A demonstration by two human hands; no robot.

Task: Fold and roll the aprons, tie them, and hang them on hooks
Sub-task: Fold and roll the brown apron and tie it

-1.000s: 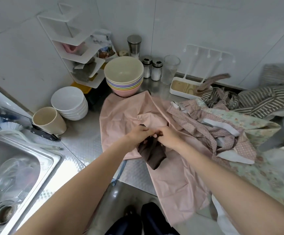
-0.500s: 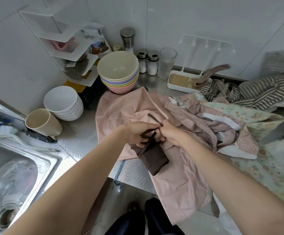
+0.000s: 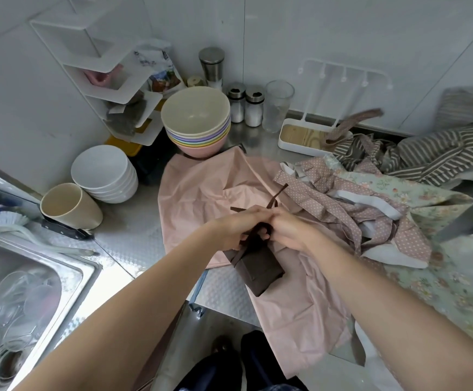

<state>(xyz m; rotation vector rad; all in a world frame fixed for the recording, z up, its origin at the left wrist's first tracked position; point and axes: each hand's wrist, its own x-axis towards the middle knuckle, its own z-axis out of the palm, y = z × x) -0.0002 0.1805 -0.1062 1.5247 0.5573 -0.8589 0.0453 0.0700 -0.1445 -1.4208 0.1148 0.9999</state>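
A dark brown cloth apron rolled into a tight bundle [image 3: 258, 270] hangs just over the counter's front edge, above the spread pale pink apron [image 3: 201, 193]. Its thin brown tie strings [image 3: 275, 197] run up into both hands. The left hand [image 3: 231, 230] has its fingers curled around one string at the top of the bundle, and the right hand [image 3: 289, 228] pinches the other, the fingertips of the two meeting. This roll looks folded and rolled already, with the knot in the making; hanging it is left.

The pink apron lies flat and unfolded on the steel counter [image 3: 133, 238]. Beside it are a crumpled pink polka-dot apron with white straps [image 3: 370, 221], a floral pale green apron [image 3: 427, 198] and a brown-and-white striped apron [image 3: 438, 153], all apparently unrolled. The white hook rack on the wall [image 3: 342, 71] holds nothing, so most of the work seems to lie ahead.
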